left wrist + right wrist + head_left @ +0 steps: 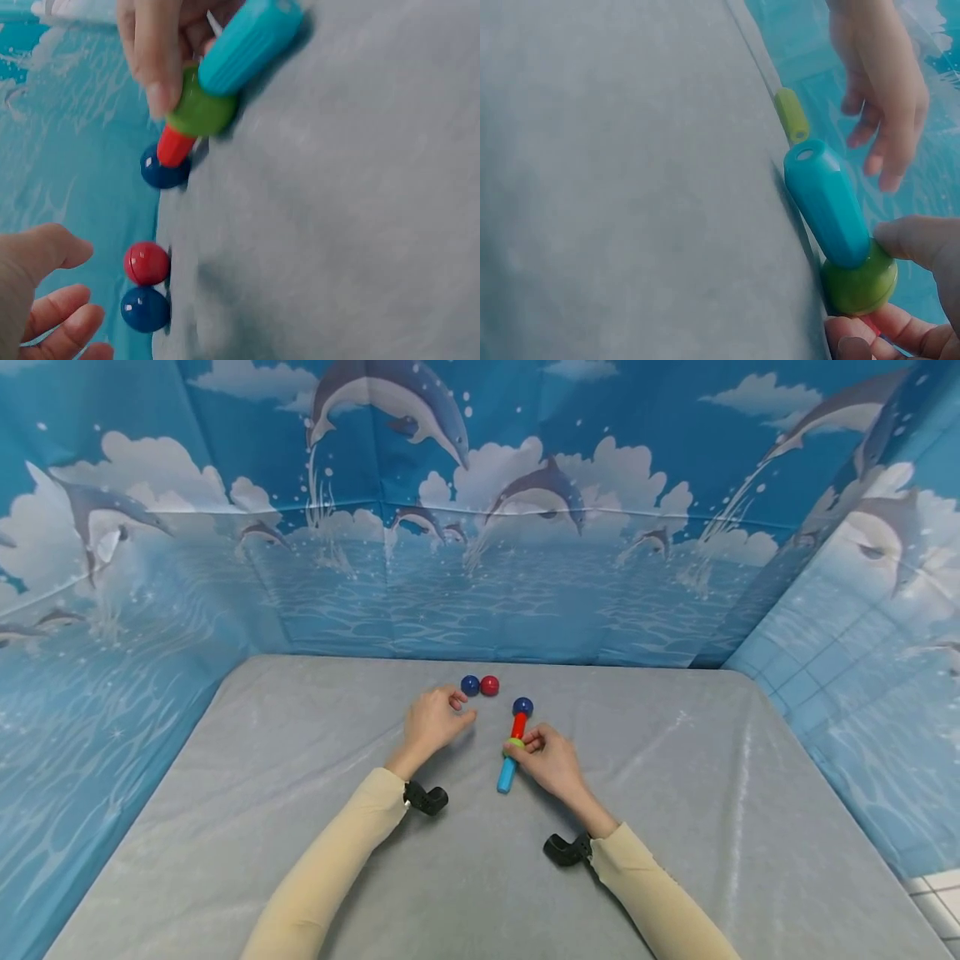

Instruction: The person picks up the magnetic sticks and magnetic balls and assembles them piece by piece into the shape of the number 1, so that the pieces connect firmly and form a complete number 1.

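My right hand [551, 762] pinches the green ball [204, 105] between thumb and fingers. That ball is part of a line of toy pieces: a light-blue rod [826, 202] at the near end, then the green ball, a red rod [519, 725] and a dark blue ball [522, 706] at the far end. To the left, my left hand [433, 725] is over the table with its fingers loosely bent and nothing in them. Just past its fingertips, a second dark blue ball [469, 685] sits beside a red ball [490, 686].
A grey cloth covers the table [645, 860]. Beyond the light-blue rod in the right wrist view lies a small yellow-green rod [790, 115]. A dolphin-print curtain [480, 585] hangs behind the table and along its sides.
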